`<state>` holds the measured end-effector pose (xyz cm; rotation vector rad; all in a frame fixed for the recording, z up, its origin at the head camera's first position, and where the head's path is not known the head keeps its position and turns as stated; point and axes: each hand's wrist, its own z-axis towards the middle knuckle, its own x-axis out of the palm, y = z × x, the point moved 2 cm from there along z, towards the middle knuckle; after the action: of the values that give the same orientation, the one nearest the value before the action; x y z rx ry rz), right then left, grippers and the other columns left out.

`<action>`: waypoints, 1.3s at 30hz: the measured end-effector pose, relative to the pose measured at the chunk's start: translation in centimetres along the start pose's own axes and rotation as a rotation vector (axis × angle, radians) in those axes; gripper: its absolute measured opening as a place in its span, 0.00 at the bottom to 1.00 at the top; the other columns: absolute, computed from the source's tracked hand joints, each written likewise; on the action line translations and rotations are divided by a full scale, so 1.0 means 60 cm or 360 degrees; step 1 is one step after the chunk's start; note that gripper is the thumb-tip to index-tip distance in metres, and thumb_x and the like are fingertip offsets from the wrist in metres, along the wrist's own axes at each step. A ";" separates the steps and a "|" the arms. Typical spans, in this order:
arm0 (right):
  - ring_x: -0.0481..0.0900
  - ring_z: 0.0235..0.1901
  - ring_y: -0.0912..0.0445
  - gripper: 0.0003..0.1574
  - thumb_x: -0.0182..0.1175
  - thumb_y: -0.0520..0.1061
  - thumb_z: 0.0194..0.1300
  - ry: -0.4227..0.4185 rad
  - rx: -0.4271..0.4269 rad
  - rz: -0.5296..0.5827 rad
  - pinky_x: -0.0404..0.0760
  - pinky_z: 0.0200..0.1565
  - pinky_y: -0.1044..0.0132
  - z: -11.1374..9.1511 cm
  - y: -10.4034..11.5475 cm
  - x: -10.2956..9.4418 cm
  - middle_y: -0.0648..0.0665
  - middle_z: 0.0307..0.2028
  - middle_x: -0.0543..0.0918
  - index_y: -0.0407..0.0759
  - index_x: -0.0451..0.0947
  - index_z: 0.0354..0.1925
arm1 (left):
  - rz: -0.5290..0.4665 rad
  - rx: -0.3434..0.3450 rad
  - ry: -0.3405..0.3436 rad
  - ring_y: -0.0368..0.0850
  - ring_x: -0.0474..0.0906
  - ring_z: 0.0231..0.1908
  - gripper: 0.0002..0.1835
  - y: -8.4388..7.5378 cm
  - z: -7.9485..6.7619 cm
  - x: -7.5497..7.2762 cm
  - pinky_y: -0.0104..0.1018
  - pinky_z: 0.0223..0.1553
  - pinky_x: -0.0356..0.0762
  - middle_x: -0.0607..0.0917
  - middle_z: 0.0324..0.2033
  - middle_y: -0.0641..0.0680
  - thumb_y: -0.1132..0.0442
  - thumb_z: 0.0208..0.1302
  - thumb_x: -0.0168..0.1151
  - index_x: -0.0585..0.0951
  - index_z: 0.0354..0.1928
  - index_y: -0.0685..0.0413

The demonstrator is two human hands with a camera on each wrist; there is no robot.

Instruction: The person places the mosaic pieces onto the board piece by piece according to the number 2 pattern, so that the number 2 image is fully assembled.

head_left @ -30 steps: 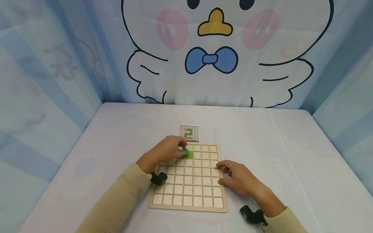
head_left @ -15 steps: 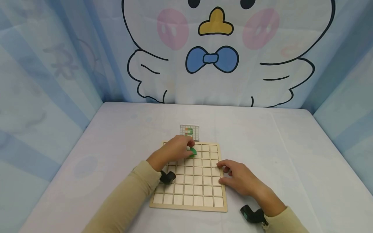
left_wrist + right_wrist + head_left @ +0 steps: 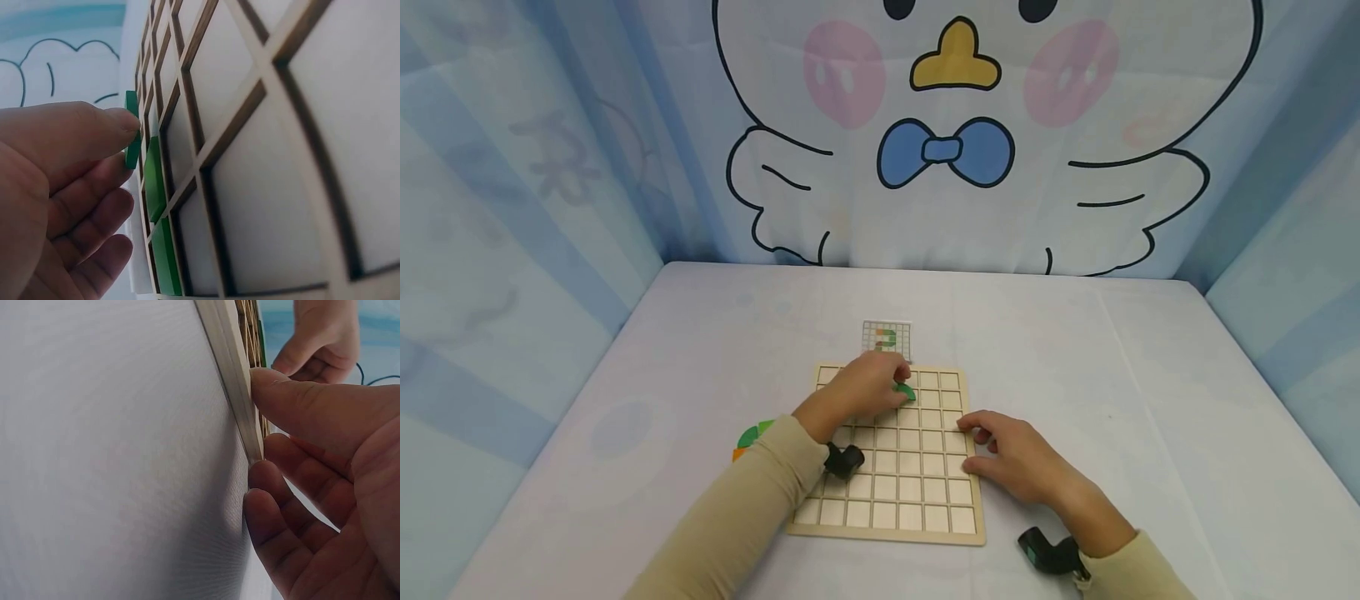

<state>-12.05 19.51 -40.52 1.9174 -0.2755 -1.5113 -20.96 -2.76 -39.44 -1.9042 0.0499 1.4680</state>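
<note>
My left hand [image 3: 867, 385] is over the far part of a wooden grid board [image 3: 884, 539]. Its thumb and fingers pinch a small green tile [image 3: 131, 131], which has a curved edge in the head view and stands close to the grid in the left wrist view. Two tiles sit in cells below it there, a light green tile [image 3: 155, 181] and a darker green tile [image 3: 165, 257]; the hand hides them from the head camera. At the board's right edge rests my right hand [image 3: 1015, 458], thumb and index fingertips touching the rim [image 3: 232, 375].
Just beyond the board lies a small card [image 3: 887, 333] with a printed grid and an orange and green figure. Several green and orange tiles [image 3: 748, 437] lie left of the board, partly behind the left sleeve. A patterned curtain [image 3: 947, 217] stands behind the table.
My left hand has moved right along the far rows with the green tile in its fingers. The loose tiles at left have come into view. My right hand has stayed in place.
</note>
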 end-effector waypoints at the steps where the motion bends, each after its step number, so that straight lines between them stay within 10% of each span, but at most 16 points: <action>1: 0.75 0.40 0.56 0.27 0.71 0.44 0.61 0.0000 0.0000 0.0001 0.77 0.46 0.54 0.000 0.000 0.000 0.52 0.44 0.79 0.43 0.78 0.58 | 0.0007 0.0004 -0.0001 0.47 0.80 0.47 0.15 -0.001 0.000 0.001 0.40 0.50 0.78 0.84 0.47 0.53 0.62 0.67 0.66 0.81 0.52 0.59; 39: 0.75 0.41 0.56 0.27 0.71 0.44 0.61 0.0000 0.0039 -0.0003 0.77 0.46 0.54 0.001 0.000 0.000 0.52 0.44 0.80 0.43 0.78 0.58 | 0.0049 -0.0002 -0.0027 0.47 0.79 0.48 0.13 -0.002 -0.004 0.012 0.40 0.51 0.77 0.84 0.45 0.53 0.60 0.67 0.68 0.82 0.50 0.58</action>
<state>-12.11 19.46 -40.52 1.9370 -0.2934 -1.5154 -20.48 -2.52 -40.01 -1.8995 0.0707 1.5047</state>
